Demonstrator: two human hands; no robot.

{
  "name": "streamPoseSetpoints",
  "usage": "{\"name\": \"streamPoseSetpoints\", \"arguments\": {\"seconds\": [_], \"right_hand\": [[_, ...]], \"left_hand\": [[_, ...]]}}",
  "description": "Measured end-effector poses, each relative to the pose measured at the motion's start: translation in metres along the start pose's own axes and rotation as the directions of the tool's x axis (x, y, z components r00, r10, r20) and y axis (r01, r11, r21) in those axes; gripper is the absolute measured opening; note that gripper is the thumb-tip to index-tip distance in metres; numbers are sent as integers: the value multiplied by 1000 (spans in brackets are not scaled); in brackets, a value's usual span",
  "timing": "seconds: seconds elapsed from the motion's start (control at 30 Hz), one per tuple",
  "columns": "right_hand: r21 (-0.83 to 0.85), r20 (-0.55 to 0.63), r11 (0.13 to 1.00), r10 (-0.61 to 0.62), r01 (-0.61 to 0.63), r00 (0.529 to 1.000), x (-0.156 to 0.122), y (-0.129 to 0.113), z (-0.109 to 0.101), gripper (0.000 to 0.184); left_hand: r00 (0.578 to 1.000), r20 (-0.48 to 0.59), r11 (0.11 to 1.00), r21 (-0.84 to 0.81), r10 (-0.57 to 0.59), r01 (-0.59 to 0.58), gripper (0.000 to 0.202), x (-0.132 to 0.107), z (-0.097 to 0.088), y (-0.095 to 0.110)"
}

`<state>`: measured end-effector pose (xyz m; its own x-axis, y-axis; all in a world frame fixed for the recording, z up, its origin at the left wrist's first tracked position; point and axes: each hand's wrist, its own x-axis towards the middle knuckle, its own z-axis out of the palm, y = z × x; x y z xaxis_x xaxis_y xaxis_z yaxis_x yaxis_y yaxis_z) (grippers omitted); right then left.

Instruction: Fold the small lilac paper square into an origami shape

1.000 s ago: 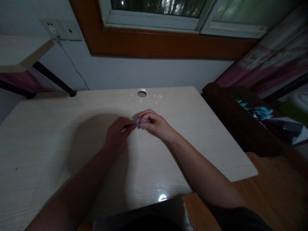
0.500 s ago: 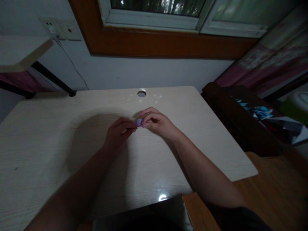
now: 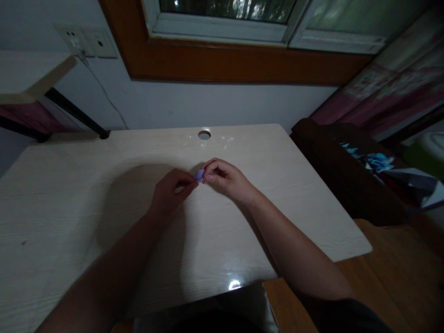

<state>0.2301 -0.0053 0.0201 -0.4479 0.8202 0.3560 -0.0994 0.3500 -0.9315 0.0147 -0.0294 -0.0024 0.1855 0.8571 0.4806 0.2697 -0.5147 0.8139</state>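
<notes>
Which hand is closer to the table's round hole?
The right hand, holding the purple piece from its right. The left hand, at the piece's left, is farther from the hole.

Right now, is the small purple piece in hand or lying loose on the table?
In hand: the small purple piece shows between the fingertips of the left hand and right hand, pinched from either side.

From where I look, I can make out no readable text, label, brand, number or sign on anything.
</notes>
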Motion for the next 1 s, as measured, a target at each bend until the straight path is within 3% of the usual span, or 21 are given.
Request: {"name": "streamPoseSetpoints", "arguments": {"seconds": [0.17,0.37,0.57,0.73,1.0], "right_hand": [[26,34,995,95,-96,995,-2,-4,5,19],[137,-34,971,200,-194,979,-5,2,8,24],[263,-22,934,256,-242,966,-5,4,13,22],[359,-12,895,286,-263,958,-5,7,15,21],[525,50,796,325,-302,944,-5,7,14,20]], "left_hand": [[991,66,982,-137,-119,127,21,-2,3,-3],[969,103,925,-292,-223,243,21,-3,2,2],[961,112,868,-411,-255,278,20,-5,4,3],[978,49,880,-428,-204,205,20,-5,5,5],[996,-55,985,-158,67,-74,17,-2,1,4]]}}
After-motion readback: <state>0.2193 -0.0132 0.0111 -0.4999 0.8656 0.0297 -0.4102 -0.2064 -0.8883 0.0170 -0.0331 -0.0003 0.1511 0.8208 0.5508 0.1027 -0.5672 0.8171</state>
